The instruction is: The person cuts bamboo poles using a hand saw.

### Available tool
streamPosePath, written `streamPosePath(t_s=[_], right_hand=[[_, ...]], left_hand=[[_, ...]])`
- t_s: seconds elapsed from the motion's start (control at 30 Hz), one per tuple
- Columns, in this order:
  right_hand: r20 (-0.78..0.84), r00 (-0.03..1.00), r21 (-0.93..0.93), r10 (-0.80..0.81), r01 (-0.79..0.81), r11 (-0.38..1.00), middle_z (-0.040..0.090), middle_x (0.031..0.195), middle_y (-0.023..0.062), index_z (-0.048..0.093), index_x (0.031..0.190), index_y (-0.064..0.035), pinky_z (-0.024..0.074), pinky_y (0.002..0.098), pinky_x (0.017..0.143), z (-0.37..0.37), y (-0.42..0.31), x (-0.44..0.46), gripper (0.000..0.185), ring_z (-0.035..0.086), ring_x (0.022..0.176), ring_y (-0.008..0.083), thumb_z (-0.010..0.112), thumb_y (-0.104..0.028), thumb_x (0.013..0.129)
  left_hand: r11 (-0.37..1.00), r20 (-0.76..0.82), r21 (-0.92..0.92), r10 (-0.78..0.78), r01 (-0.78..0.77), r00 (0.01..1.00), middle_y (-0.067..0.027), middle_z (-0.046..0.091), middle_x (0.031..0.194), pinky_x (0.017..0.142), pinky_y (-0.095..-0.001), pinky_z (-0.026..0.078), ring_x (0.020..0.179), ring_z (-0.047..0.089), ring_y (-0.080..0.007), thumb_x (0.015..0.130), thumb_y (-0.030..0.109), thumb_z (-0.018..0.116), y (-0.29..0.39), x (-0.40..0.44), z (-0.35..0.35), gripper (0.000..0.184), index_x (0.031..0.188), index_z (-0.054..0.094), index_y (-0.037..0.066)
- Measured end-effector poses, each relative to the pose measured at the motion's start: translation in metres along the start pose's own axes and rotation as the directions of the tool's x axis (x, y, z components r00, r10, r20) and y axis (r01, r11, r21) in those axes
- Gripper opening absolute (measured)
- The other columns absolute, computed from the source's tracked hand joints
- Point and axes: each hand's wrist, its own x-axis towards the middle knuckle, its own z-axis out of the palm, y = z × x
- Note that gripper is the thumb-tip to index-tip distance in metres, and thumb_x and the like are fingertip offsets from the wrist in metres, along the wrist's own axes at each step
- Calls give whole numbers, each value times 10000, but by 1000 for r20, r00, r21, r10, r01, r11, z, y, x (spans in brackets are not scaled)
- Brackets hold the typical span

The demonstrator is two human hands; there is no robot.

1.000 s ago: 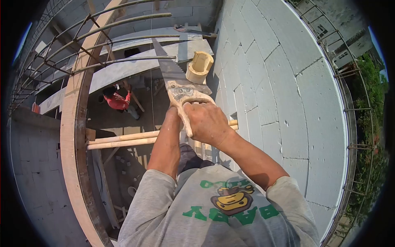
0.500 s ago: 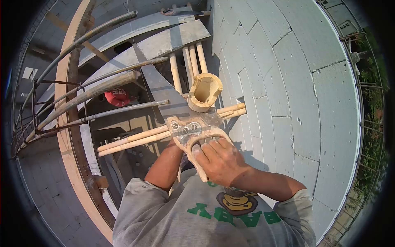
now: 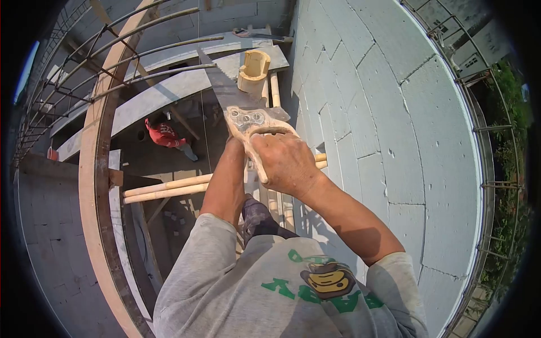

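Note:
My right hand [image 3: 284,160] is wrapped round the wooden handle of a hand saw [image 3: 248,118], whose toothed blade points up and away to the left. My left forearm reaches up beneath the saw handle; the left hand itself is hidden behind the saw, so what it holds does not show. Just beyond the handle, right of the blade, a yellowish hollow cylinder [image 3: 253,74] with an opening in its rim stands near pale round poles [image 3: 274,90].
A block wall [image 3: 394,129] runs along the right. Metal bars [image 3: 163,45] and a long timber beam [image 3: 90,169] lie at the left. Bamboo-like poles [image 3: 169,188] cross below. Farther down is a person in red [image 3: 163,134]. Boards [image 3: 152,101] span behind the saw.
Since half a second ago, the saw, my right hand and the cylinder appear higher in view, and the whole scene has shifted with the camera. My right hand keeps its grip.

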Motion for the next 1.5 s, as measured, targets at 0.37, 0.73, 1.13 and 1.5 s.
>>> streamPosePath(t_s=[0.37, 0.73, 1.13, 1.5], right_hand=[[100, 995, -17, -27, 29, 999, 580, 644, 113, 556, 817, -47, 536, 421, 645, -50, -4, -59, 158, 613, 584, 314, 681, -127, 762], [125, 992, -81, 16, -6, 997, 562, 633, 100, 573, 776, -50, 502, 410, 614, -79, -43, -148, 171, 612, 590, 290, 703, -161, 758], [25, 1000, -102, -1, 3, 995, 655, 689, 161, 569, 835, -29, 564, 420, 650, -2, -24, -18, 173, 690, 653, 342, 680, -123, 741], [-41, 999, -36, -16, 15, 999, 604, 678, 127, 554, 869, -44, 518, 419, 626, 14, -10, 14, 212, 604, 605, 361, 689, -158, 752]], left_hand=[[957, -28, 260, 144, -131, 989, -178, 723, 947, 824, -413, 548, 917, 705, -343, 726, 335, 818, 30, 7, -2, 429, 1011, 695, 39], [862, 83, 487, 116, -142, 990, -194, 639, 1223, 953, -417, 493, 1120, 624, -362, 708, 424, 835, 41, 10, -11, 718, 1248, 594, 16], [989, 186, -128, -51, 76, 981, -143, 694, 1099, 899, -400, 517, 1023, 669, -314, 729, 303, 835, 0, 20, -12, 539, 1163, 647, 46], [554, 275, -756, -217, 350, 937, -182, 704, 1090, 900, -394, 515, 1033, 671, -328, 846, 298, 707, -50, 47, -9, 444, 1206, 640, 47]])
